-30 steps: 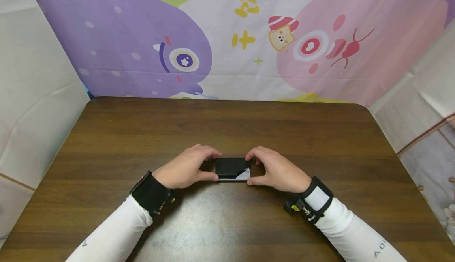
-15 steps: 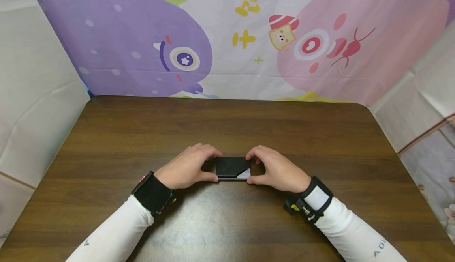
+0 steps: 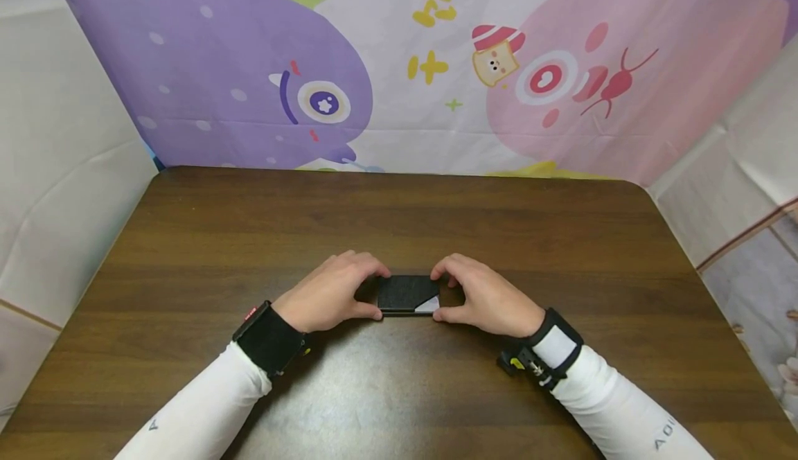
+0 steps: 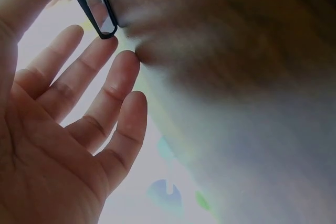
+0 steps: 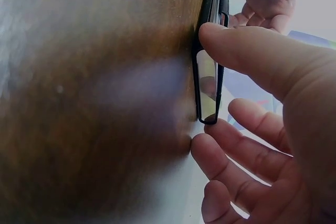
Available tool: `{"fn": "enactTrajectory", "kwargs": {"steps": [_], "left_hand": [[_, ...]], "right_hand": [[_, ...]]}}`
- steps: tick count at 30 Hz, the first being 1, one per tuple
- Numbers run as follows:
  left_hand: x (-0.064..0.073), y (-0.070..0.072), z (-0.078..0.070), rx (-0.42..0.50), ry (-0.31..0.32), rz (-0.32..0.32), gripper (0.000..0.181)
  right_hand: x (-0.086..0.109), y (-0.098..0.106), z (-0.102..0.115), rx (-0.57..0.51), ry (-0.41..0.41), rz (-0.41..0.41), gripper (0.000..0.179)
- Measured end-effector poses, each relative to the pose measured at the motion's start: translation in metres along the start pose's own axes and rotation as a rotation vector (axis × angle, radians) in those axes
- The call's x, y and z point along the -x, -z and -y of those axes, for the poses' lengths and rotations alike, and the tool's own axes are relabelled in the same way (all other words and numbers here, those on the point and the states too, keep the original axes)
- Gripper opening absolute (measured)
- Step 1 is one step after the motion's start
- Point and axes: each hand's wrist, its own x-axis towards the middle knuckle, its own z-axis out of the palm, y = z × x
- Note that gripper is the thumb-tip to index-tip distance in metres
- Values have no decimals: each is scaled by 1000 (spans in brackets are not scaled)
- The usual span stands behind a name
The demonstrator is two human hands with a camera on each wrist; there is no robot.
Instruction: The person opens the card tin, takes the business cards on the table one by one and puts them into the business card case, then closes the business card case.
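A small black card case (image 3: pixel 402 294) with a pale, slanted corner lies flat near the middle of the table. My left hand (image 3: pixel 330 295) pinches its left end, thumb on the near edge and forefinger at the far corner. The right end is pinched the same way by my right hand (image 3: pixel 489 298). Seen from the side in the right wrist view, the case (image 5: pixel 207 85) has shiny, mirror-like side walls between black top and bottom edges. Only one end of the case (image 4: pixel 100 11) shows in the left wrist view, right by the fingertips.
The brown wooden table (image 3: pixel 399 228) has rounded far corners. Behind it hangs a cartoon-printed cloth (image 3: pixel 399 120), with pale cloth (image 3: pixel 75 169) along the left side. Both wrists wear black straps, such as the left wristband (image 3: pixel 268 339).
The pale strip along the case's near edge has gone dark, its black top now sitting down close to the base. Both hands stay at the same ends.
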Motion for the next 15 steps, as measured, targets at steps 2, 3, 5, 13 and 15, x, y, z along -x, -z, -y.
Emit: {"fn": "enactTrajectory", "kwargs": {"steps": [2, 3, 5, 13, 15], "left_hand": [[0, -1, 0, -11, 1, 1, 57], [0, -1, 0, -16, 1, 1, 57], [-1, -2, 1, -32, -1, -1, 57], [-1, -2, -1, -51, -29, -15, 58], [-1, -3, -1, -52, -30, -13, 57]], "right_hand": [[0, 0, 0, 1, 2, -1, 53], [0, 0, 0, 1, 4, -2, 53], [-1, 0, 0, 3, 7, -5, 53], [0, 0, 0, 6, -6, -2, 53], [0, -1, 0, 6, -9, 0, 52]]}}
